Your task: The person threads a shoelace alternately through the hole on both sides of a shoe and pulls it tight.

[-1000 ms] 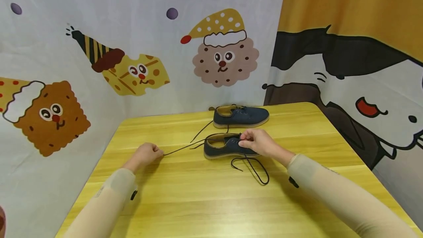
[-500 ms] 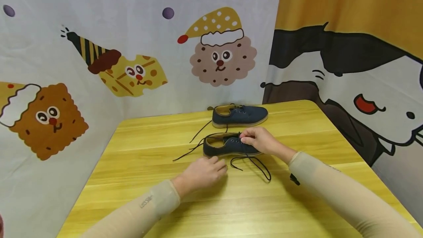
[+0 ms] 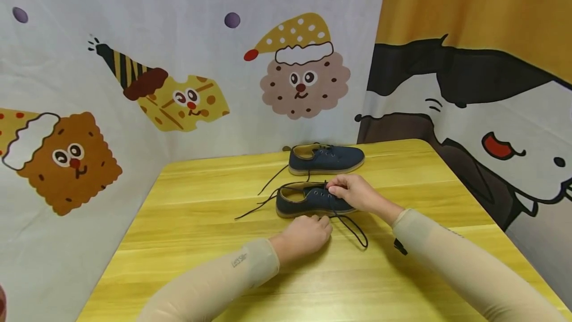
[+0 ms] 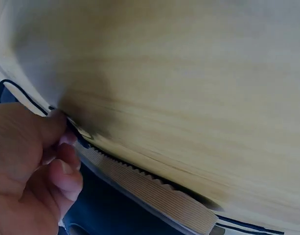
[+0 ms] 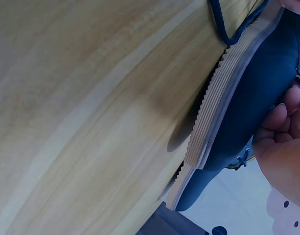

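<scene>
A navy lace-up shoe (image 3: 292, 208) with a tan sole lies nearest me in the head view, toe to the right. My left hand (image 3: 307, 235) is low at its near side; thumb and finger pinch the dark shoelace (image 4: 79, 134) beside the ridged sole (image 4: 150, 191) in the left wrist view. From the right, my right hand (image 3: 355, 193) pinches the shoe at its lacing, fingers curled against the navy upper (image 5: 257, 88) in the right wrist view. Exactly what lies between those fingertips is hidden. One lace end (image 3: 248, 212) trails left past the heel.
A matching navy shoe (image 3: 341, 159) stands behind the first, its lace (image 3: 272, 180) hanging off leftward. Both are on a yellow wood-grain table (image 3: 201, 262). A printed cartoon curtain (image 3: 192, 24) hangs just behind the table's back edge.
My left hand let go of the lace end it held out at the left, then moved right to the lace on the shoe's near side. My right hand has stayed at the lacing.
</scene>
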Tool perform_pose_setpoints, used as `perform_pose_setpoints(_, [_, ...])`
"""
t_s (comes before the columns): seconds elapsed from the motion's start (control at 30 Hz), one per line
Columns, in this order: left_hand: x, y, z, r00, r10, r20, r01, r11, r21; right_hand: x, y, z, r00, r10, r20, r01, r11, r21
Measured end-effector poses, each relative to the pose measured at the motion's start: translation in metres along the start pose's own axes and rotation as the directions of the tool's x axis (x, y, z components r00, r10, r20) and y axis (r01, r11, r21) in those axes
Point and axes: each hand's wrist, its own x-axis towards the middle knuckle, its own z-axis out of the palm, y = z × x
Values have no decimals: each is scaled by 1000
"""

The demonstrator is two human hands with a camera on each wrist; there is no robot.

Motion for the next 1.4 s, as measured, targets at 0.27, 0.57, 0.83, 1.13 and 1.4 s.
perform_pose_setpoints(0.27, [-4,2,4,994,106,-6,-106,987,-117,-2,3,-1,999,34,-32,-34,999,-20])
perform_pose_setpoints(0.57, [-20,-16,-17,990,129,-52,-134,985,-111,-4,0,-1,997,6,-74,-10,999,-52])
perform_pose_setpoints(0.83, [-23,-58,-33,835,117,-537,-117,993,34,3,3,4,984,-132,-119,111,979,-170])
perform_pose_setpoints(1.13, [17,-118,-49,709,-536,-458,164,758,-631,16,1,5,952,-275,-136,208,905,-372])
perform_pose_setpoints(1.4, [54,-133,-27,675,-691,261,464,122,-877,21,2,9,944,-297,-140,232,906,-355])
